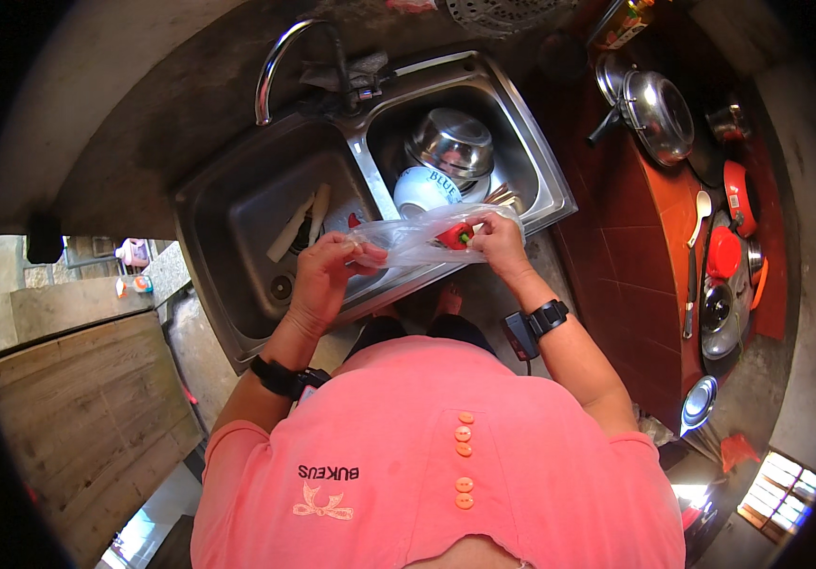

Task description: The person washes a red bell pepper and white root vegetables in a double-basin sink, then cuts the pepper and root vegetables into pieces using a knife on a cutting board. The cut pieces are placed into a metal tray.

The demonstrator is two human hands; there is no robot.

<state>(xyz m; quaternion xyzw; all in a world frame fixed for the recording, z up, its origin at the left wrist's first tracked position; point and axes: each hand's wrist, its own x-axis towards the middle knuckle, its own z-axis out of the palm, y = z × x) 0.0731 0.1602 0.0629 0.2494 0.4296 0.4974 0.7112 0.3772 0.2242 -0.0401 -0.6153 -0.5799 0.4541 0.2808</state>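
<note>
A clear plastic bag (408, 238) is stretched between my two hands over the front edge of the double-bowl steel sink (226, 185). My left hand (326, 274) pinches the bag's left end. At its right end my right hand (500, 245) grips the plastic beside a red pepper (455, 235) with a green stem; whether my fingers touch the pepper itself I cannot tell. In the left bowl lie long pale pieces (301, 224), perhaps peeled vegetables, and a bit of something red (354, 220) shows just behind my left hand.
In the right bowl are a metal basin (450, 142), a white bowl with lettering (422, 190) and chopsticks (500, 196). A chrome faucet (287, 50) arches over the left bowl. On the red tiled counter (621, 284) at right stand a lidded pan (658, 117) and a white spoon (701, 213).
</note>
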